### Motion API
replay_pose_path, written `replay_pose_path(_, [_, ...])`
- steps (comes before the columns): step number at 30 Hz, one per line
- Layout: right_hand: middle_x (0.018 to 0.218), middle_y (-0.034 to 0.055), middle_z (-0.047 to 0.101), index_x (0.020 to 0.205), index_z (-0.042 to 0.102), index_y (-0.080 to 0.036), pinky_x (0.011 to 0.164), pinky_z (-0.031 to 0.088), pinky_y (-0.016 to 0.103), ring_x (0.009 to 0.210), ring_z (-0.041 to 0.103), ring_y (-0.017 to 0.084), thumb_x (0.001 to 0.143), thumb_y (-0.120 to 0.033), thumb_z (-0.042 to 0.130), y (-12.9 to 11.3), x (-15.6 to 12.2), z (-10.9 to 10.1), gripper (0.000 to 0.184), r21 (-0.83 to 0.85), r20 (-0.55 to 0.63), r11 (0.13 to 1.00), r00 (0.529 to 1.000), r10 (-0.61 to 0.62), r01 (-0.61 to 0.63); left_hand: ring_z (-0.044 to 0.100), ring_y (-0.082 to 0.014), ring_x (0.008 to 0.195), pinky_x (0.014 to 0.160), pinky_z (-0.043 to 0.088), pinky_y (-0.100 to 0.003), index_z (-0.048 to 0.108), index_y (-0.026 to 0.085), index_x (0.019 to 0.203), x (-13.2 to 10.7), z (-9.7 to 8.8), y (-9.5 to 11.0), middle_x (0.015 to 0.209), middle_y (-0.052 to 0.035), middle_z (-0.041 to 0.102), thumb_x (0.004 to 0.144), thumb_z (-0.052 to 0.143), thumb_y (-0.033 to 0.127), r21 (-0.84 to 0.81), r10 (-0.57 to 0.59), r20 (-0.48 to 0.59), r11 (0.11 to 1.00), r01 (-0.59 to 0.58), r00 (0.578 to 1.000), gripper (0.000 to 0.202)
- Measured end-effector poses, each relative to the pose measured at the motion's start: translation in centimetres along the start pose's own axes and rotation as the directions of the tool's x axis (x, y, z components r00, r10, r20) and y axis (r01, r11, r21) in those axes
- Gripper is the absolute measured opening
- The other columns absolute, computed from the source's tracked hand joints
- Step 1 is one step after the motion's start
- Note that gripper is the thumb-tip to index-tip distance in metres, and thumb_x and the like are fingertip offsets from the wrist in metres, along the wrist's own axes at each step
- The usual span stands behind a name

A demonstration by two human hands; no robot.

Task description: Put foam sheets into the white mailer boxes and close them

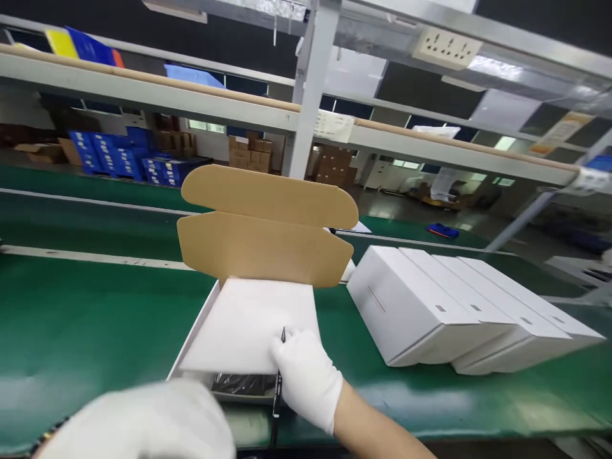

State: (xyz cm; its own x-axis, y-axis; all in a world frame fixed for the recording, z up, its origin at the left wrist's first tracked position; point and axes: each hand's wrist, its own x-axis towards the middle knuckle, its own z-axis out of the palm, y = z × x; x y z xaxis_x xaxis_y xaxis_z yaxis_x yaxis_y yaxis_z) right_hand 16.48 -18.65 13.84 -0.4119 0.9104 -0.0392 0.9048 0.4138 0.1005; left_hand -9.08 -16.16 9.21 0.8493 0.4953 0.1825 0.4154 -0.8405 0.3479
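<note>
An open cardboard box [195, 328] with a white outside and a brown inside stands in front of me, its lid [268, 245] folded up and back. Over the box lies a white sheet [251, 325], which looks like foam. Below the sheet's near edge, something in black plastic [243, 384] shows inside. My right hand [306, 376], in a white glove, is closed around a dark pen [278, 389] and rests at the sheet's near right corner. At the lower left, my gloved left hand [148, 424] is blurred by motion, and its fingers cannot be made out.
Several closed white boxes [421, 306] stand side by side at the right on the green work surface [95, 319]. A metal post [313, 89] and shelf rail [143, 92] rise behind the open box. A socket strip [447, 48] hangs overhead. Blue crates [112, 153] are stacked farther back.
</note>
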Motion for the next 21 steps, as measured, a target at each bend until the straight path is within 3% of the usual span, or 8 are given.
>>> replay_pose_path(1, [0.091, 0.0196, 0.063, 0.103, 0.063, -0.007, 0.067, 0.048, 0.042, 0.082, 0.059, 0.032, 0.062, -0.007, 0.055, 0.0, 0.1, 0.1, 0.042, 0.016, 0.034, 1.0, 0.999, 0.001, -0.002, 0.058, -0.0269, 0.12, 0.094, 0.052, -0.036, 0.051, 0.038, 0.138, 0.7, -1.3, -1.1, 0.135, -0.002, 0.06, 0.091, 0.036, 0.06, -0.009, -0.046, -0.007, 0.999, 0.046, 0.999, 0.054])
replay_pose_path(3, [0.096, 0.0209, 0.063, 0.104, 0.062, -0.007, 0.072, 0.048, 0.043, 0.088, 0.059, 0.034, 0.065, -0.01, 0.058, 0.5, 0.5, 0.6, 0.04, 0.079, 0.023, 0.997, 1.0, 0.0, -0.002, 0.042, -0.0311, 0.135, 0.106, 0.043, -0.046, 0.04, 0.037, 0.145, 3.3, -2.7, -3.0, 0.15, -0.0017, 0.042, 0.089, 0.039, 0.059, 0.034, -0.35, 0.0, 0.936, 0.35, 0.937, 0.06])
replay_pose_path(6, [0.101, 0.0195, 0.062, 0.107, 0.062, -0.009, 0.087, 0.046, 0.049, 0.1, 0.056, 0.036, 0.07, -0.03, 0.07, 2.2, 1.5, 1.9, 0.044, 0.237, -0.006, 0.97, 0.999, -0.052, 0.052, 0.018, -0.0421, 0.144, 0.109, 0.026, -0.066, 0.042, 0.032, 0.144, 7.6, -1.9, -5.0, 0.158, -0.007, 0.023, 0.08, 0.051, 0.064, 0.201, -0.57, 0.047, 0.81, 0.551, 0.82, 0.073])
replay_pose_path(8, [0.106, 0.0164, 0.062, 0.116, 0.059, -0.011, 0.098, 0.038, 0.055, 0.109, 0.053, 0.036, 0.064, -0.044, 0.078, 4.0, 2.2, 2.9, 0.065, 0.356, -0.057, 0.932, 0.997, -0.044, 0.061, 0.012, -0.0431, 0.144, 0.109, 0.027, -0.065, 0.043, 0.028, 0.144, 9.0, -0.2, -5.8, 0.159, -0.0096, 0.021, 0.079, 0.053, 0.065, 0.205, -0.578, 0.031, 0.802, 0.561, 0.815, 0.076])
replay_pose_path(11, [0.111, 0.0134, 0.06, 0.13, 0.049, -0.013, 0.107, 0.027, 0.059, 0.121, 0.045, 0.036, 0.057, -0.05, 0.083, 6.1, 3.2, 4.5, 0.088, 0.459, -0.144, 0.886, 0.979, 0.142, -0.061, 0.008, -0.0391, 0.146, 0.111, 0.032, -0.057, 0.036, 0.023, 0.148, 8.8, 2.0, -6.8, 0.16, -0.0098, 0.017, 0.085, 0.046, 0.063, 0.11, -0.586, -0.045, 0.802, 0.587, 0.809, 0.076])
replay_pose_path(14, [0.116, 0.0157, 0.057, 0.124, 0.052, -0.011, 0.108, 0.029, 0.058, 0.121, 0.043, 0.036, 0.057, -0.056, 0.081, 6.3, 3.9, 6.1, 0.086, 0.458, -0.144, 0.882, 0.97, 0.197, -0.111, 0.01, -0.0373, 0.146, 0.11, 0.035, -0.055, 0.032, 0.021, 0.15, 7.6, 2.9, -7.0, 0.16, -0.0094, 0.015, 0.089, 0.037, 0.061, 0.05, -0.574, -0.117, 0.812, 0.582, 0.811, 0.073])
replay_pose_path(18, [0.135, 0.0225, 0.045, 0.114, 0.058, -0.009, 0.103, 0.037, 0.054, 0.121, 0.039, 0.038, 0.058, -0.066, 0.077, 5.3, 4.9, 6.6, 0.081, 0.391, -0.096, 0.916, 0.986, 0.134, -0.086, 0.008, -0.0393, 0.146, 0.106, 0.04, -0.055, 0.045, 0.019, 0.144, 8.2, 2.5, -6.1, 0.156, -0.011, 0.031, 0.082, 0.048, 0.064, 0.103, -0.505, -0.073, 0.854, 0.51, 0.86, 0.076])
replay_pose_path(21, [0.126, 0.0219, 0.05, 0.114, 0.059, -0.007, 0.1, 0.039, 0.05, 0.115, 0.044, 0.036, 0.061, -0.068, 0.075, 5.3, 5.3, 6.3, 0.082, 0.356, -0.064, 0.93, 0.991, 0.116, -0.086, 0.011, -0.0427, 0.145, 0.099, 0.045, -0.057, 0.05, 0.016, 0.14, 9.6, 1.7, -5.0, 0.148, -0.0145, 0.042, 0.078, 0.051, 0.064, 0.129, -0.562, -0.023, 0.819, 0.56, 0.827, 0.078])
